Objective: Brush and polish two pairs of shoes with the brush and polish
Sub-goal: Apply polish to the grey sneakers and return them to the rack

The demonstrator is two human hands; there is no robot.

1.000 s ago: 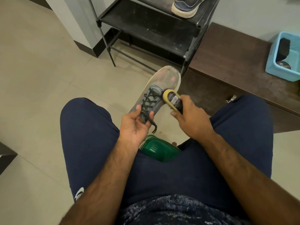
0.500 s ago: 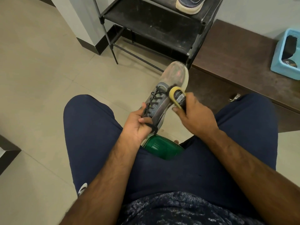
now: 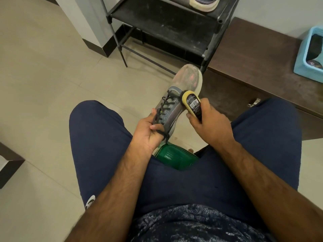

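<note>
In the head view, the left hand (image 3: 148, 131) is curled around the heel end of a grey shoe (image 3: 174, 102), thumb across the laces, holding it toe-away over the lap. The right hand (image 3: 211, 126) is wrapped around a polish applicator (image 3: 191, 102), whose yellow sponge end touches the shoe's side just beyond its fingertips. Polishing of this shoe looks underway rather than finished, as the toe beyond the sponge appears dull. A second shoe (image 3: 204, 4) sits on the rack (image 3: 166, 20) well beyond both hands, seemingly waiting. The other shoes are out of view, and no brush can be made out, so most of the task likely remains.
</note>
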